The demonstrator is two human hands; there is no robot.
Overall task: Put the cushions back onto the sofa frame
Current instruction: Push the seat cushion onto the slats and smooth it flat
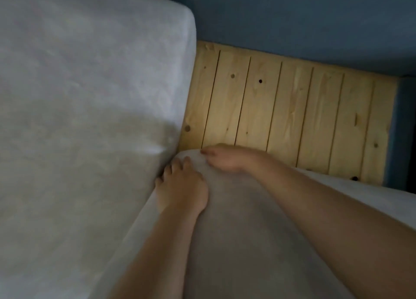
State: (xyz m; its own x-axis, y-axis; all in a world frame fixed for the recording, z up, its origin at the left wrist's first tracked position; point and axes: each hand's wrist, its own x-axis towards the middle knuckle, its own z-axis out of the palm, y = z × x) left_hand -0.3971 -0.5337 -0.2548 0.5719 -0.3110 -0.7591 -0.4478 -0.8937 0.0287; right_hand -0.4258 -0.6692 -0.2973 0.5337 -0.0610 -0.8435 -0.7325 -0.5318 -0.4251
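A large grey cushion [85, 109] lies on the sofa frame [292, 118] and fills the left of the view. A second grey cushion [243, 242] lies under both my arms at the lower right, its far corner against the first one. My left hand [182, 186] presses flat on that corner, fingers reaching into the seam between the two cushions. My right hand [225, 159] grips the cushion's far edge, fingers curled over it. Bare pale wooden slats of the frame show beyond the second cushion.
A dark blue-grey wall [292, 17] runs behind the frame. A dark blue side panel [400, 129] borders the slats on the right. The picture is dim and slightly blurred.
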